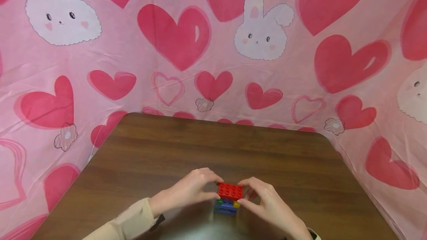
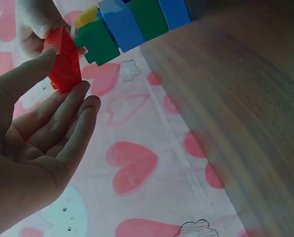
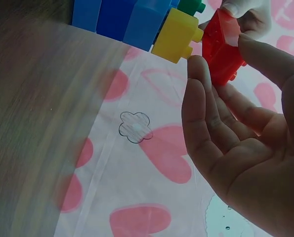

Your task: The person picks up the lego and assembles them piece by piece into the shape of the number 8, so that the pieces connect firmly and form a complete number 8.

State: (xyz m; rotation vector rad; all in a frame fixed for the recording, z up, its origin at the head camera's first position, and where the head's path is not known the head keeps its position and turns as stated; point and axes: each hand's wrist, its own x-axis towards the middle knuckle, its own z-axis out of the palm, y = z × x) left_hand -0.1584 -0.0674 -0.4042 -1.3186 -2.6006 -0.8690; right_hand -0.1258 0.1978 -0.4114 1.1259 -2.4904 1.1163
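Note:
A red toy building brick (image 1: 230,191) with two rows of studs is pinched at its left end by my left hand (image 1: 191,190) and at its right end by my right hand (image 1: 267,199). Below it stands a stack of bricks (image 1: 225,209) on the table. In the left wrist view a green brick (image 2: 98,43) and part of a yellow brick (image 2: 86,18) form the stack's top, above blue and green layers. The right wrist view shows the yellow brick (image 3: 175,35) with its studs facing the red brick, a gap visible between them.
The brown wood-grain table (image 1: 186,147) reaches back to a pink cloth (image 1: 213,55) printed with hearts and rabbits, which hangs behind it and along both sides. Light sleeves (image 1: 133,216) cover the forearms.

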